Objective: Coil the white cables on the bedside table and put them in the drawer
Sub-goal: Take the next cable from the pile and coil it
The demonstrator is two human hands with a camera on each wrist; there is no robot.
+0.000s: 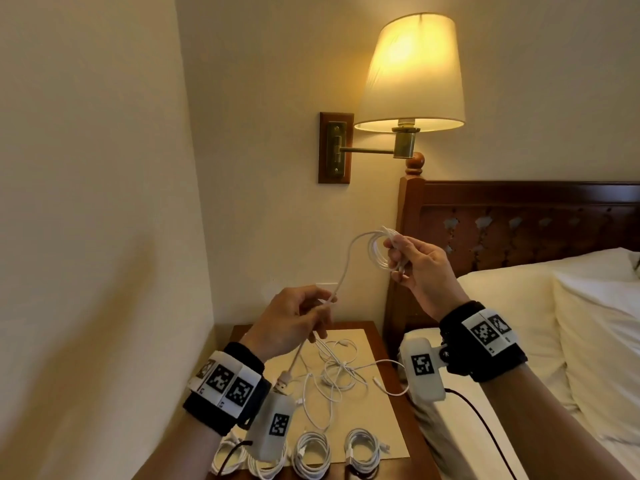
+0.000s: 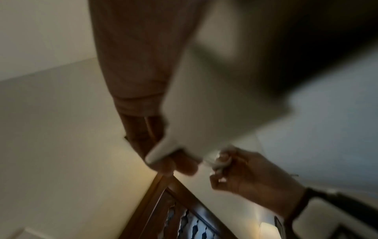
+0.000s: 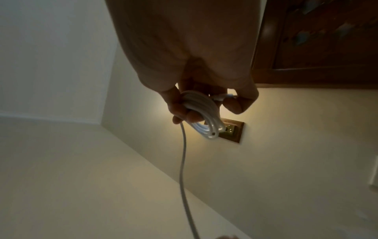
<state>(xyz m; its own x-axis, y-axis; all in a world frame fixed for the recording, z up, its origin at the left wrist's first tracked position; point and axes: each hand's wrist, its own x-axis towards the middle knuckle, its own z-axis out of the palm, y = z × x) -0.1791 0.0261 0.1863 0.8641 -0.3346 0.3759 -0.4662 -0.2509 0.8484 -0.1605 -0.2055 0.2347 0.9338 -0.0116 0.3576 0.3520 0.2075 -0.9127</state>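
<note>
My right hand (image 1: 403, 259) is raised above the bedside table (image 1: 414, 410) and pinches a small coil of white cable (image 1: 377, 252), also seen wound over the fingers (image 3: 202, 113) in the right wrist view. The free tail (image 1: 346, 261) arcs down to my left hand (image 1: 311, 315), which pinches it; the USB plug (image 1: 283, 377) dangles below. In the left wrist view my left fingers (image 2: 180, 163) are blurred beside my right hand (image 2: 241, 173). Loose tangled white cables (image 1: 337, 370) lie on the table's paper mat. Several coiled cables (image 1: 362, 450) sit in a row at its front edge.
A lit wall lamp (image 1: 410, 74) on a brass arm hangs above the table. The wooden headboard (image 1: 519, 220) and the bed with white linen (image 1: 554, 323) are to the right. A cream wall closes the left side. No drawer shows.
</note>
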